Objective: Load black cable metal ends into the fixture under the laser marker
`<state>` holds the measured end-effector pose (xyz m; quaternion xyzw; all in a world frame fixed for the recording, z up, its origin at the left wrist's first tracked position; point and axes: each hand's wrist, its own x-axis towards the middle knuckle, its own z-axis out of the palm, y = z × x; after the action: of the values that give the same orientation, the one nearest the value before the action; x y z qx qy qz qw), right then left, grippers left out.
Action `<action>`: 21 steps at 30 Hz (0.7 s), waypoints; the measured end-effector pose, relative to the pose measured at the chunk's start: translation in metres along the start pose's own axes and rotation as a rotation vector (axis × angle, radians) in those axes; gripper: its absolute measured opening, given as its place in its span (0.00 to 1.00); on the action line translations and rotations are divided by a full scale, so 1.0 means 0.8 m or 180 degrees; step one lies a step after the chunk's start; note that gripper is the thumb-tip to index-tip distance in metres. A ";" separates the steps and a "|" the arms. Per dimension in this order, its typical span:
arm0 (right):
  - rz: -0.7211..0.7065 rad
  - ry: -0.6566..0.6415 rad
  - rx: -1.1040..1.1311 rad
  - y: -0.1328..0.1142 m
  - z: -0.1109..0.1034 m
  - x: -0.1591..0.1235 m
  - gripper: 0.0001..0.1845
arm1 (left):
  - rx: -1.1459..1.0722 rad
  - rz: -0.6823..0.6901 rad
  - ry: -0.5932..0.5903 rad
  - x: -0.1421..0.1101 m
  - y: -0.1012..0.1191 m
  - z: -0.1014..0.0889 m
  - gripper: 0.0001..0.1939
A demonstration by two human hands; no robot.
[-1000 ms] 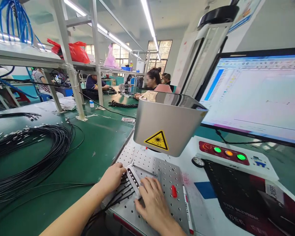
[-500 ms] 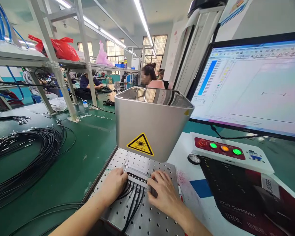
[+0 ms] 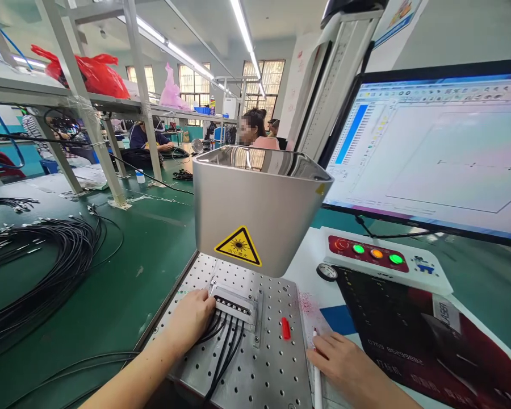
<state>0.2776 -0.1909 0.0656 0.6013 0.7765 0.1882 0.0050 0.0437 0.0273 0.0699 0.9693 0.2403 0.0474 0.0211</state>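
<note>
My left hand point(image 3: 191, 319) rests on the perforated metal plate point(image 3: 259, 369), its fingers pressing on the black cables point(image 3: 225, 346) where they enter a small white fixture point(image 3: 235, 302). That fixture lies flat under the silver laser head point(image 3: 259, 204) with its yellow warning label. My right hand point(image 3: 344, 363) lies apart to the right, on the white machine top, its fingertips touching a white marker pen point(image 3: 316, 375). A small red piece point(image 3: 285, 328) sits on the plate between the hands.
A control panel point(image 3: 372, 254) with red, green and orange buttons lies right of the head, below a large monitor point(image 3: 434, 153). Coils of black cable point(image 3: 46, 261) spread over the green bench at left. Shelf posts and seated people stand behind.
My right hand has left the fixture and drawn back right to the marker pen. The left hand stays on the cables. The view has shifted slightly.
</note>
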 end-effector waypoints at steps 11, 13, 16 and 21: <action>0.1845 0.0403 0.3750 -0.039 -0.013 0.149 0.05 | 0.0067 -0.0075 -0.0004 0.002 -0.001 0.004 0.10; 0.1940 0.0393 0.3852 -0.049 0.004 0.179 0.08 | 0.0087 -0.0106 0.0016 0.003 0.000 0.004 0.10; 0.2000 0.0321 0.3900 -0.056 0.020 0.203 0.13 | 0.0088 -0.0111 0.0032 0.003 0.001 0.005 0.10; 0.2082 0.0224 0.3873 -0.060 0.031 0.211 0.12 | 0.0070 -0.0092 0.0020 0.004 0.001 0.005 0.10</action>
<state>0.1920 -0.0358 0.0654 0.6941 0.5225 -0.2697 -0.4154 0.0472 0.0281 0.0662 0.9658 0.2549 0.0476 0.0104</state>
